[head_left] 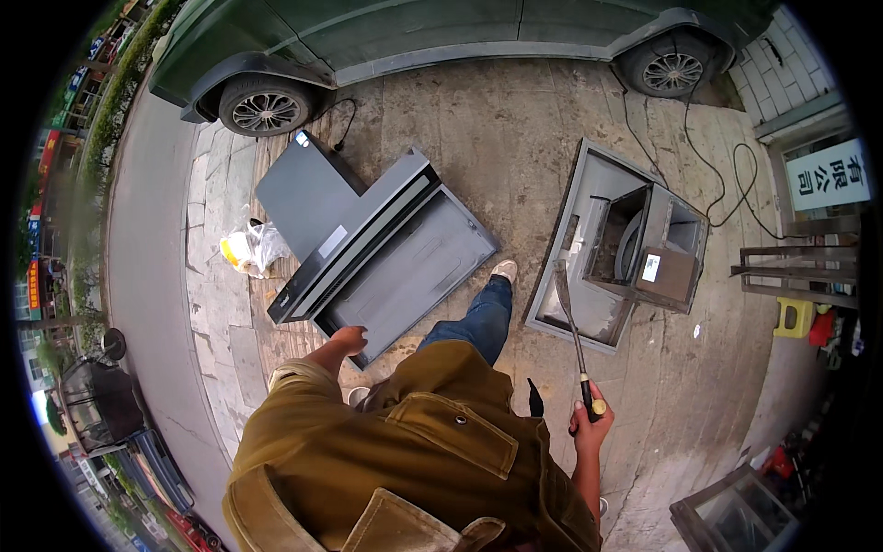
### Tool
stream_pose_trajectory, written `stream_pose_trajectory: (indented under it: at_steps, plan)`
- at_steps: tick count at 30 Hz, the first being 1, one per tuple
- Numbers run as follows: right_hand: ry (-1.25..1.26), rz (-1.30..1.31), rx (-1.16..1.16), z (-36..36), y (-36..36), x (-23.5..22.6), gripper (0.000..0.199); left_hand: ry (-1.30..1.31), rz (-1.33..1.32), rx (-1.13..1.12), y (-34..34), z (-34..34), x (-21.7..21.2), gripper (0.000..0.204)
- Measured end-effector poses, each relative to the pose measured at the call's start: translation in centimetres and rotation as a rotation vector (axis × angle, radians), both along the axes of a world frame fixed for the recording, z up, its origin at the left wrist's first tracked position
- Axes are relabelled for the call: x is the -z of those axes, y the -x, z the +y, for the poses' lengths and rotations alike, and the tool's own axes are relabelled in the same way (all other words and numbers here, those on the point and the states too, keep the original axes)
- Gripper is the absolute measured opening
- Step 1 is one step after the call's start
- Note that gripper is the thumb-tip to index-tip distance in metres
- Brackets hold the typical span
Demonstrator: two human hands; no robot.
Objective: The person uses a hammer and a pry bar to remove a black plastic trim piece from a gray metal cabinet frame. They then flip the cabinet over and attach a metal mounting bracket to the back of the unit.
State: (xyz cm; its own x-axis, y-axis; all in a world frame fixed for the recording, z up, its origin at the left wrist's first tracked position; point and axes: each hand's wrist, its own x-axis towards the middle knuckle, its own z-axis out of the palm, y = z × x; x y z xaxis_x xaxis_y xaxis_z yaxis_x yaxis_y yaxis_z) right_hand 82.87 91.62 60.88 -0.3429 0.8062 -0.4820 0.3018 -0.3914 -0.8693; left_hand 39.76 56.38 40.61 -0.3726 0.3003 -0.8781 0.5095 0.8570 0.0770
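My right hand [591, 419] is closed round the dark handle of a long tool [574, 327]. The tool has a thin metal shaft, a flattened blade-like far end and a pale knob by the handle. Its tip overlaps a dismantled range hood body [602, 322] on the right, with a boxy fan housing [635, 239] on it. My left hand [349, 340], fingers curled and seemingly empty, appears over the near left end of a grey range hood [395, 285]. That hood lies with its shallow tray side up; I cannot tell whether the hand touches it.
A dark green vehicle [432, 37] stands along the far side. Black cables [717, 175] trail over the concrete at the right. A white plastic bag [262, 247] sits left of the grey hood. At the right are a yellow stool [793, 317] and a framed glass panel [736, 515].
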Motion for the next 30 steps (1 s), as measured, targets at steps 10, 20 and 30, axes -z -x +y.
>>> stream_pose_trajectory:
  at_steps: [10, 20, 30]
  plan:
    - [-0.116, -0.188, -0.471, 24.5, 18.6, -5.0, 0.045, -0.18, 0.034, -0.307, 8.6, 19.9, -2.4, 0.043]
    - [-0.329, -0.194, -1.239, 43.8, 49.3, -2.8, 0.042, -0.564, 0.291, -1.185, 17.6, 31.9, -2.2, 0.043]
    - [-0.405, -0.103, -1.942, 47.5, 78.8, 6.1, 0.043, -1.001, -0.313, -2.402, 29.6, 53.4, 0.8, 0.049]
